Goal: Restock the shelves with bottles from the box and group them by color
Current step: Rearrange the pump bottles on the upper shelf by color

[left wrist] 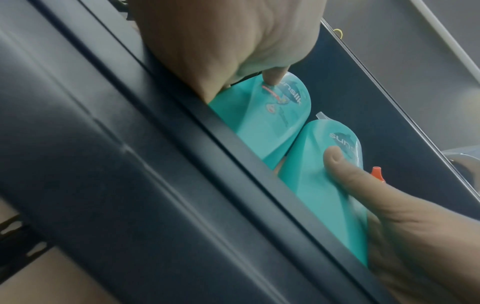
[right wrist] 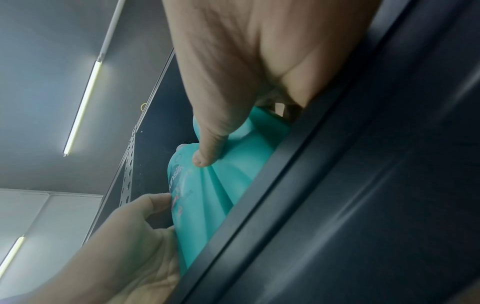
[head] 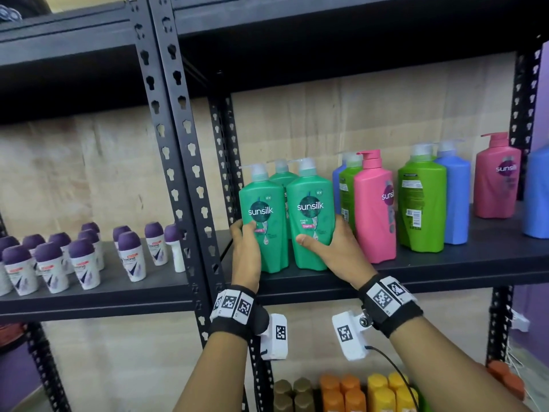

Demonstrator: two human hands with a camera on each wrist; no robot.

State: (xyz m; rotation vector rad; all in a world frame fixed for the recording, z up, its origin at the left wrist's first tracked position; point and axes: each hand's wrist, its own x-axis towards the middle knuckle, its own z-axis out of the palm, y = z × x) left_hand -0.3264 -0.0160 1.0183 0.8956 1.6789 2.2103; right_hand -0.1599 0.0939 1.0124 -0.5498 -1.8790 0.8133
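Note:
Two teal-green Sunsilk pump bottles stand side by side at the left end of the black shelf, with a third teal bottle behind them. My left hand grips the left bottle low down, thumb on its front. My right hand grips the right bottle the same way. In the left wrist view my left hand holds the left bottle, and the right thumb lies on the right bottle. In the right wrist view my right hand holds the right bottle.
Right of the teal group stand mixed blue, light green and pink bottles, with another pink one further right. Purple-capped roll-ons fill the left unit's shelf. Orange, yellow and brown bottles sit on the shelf below.

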